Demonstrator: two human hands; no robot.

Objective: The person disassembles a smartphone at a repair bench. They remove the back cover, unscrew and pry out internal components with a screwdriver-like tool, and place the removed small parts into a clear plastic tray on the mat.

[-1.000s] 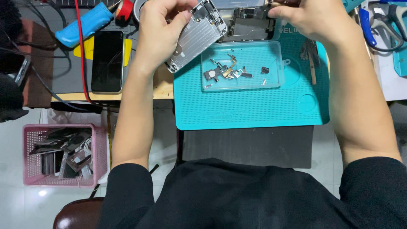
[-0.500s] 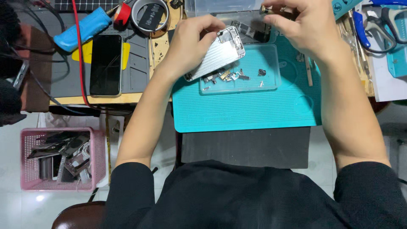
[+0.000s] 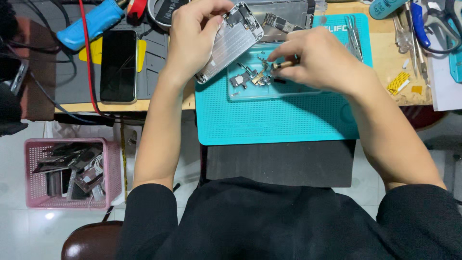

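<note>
My left hand (image 3: 192, 41) grips a silver phone housing (image 3: 232, 42), tilted with its open inner side up, above the far left part of a teal work mat (image 3: 269, 120). My right hand (image 3: 317, 60) hovers over a clear tray (image 3: 240, 94) set into the mat, with its fingertips pinched on a small metal part (image 3: 281, 64). Several small loose phone parts (image 3: 248, 78) lie in that tray just left of my right fingers.
A black phone (image 3: 118, 66) lies face up at the left on a grey mat, by a blue tool (image 3: 89, 23) and a red cable. Tweezers (image 3: 353, 30) and blue-handled pliers (image 3: 423, 24) lie at the right. A pink basket (image 3: 33, 192) of scrap parts stands on the floor.
My right hand has come down from the mat's far edge to the tray and pinched a small part. The view has shifted, and my left hand has raised the housing slightly.
</note>
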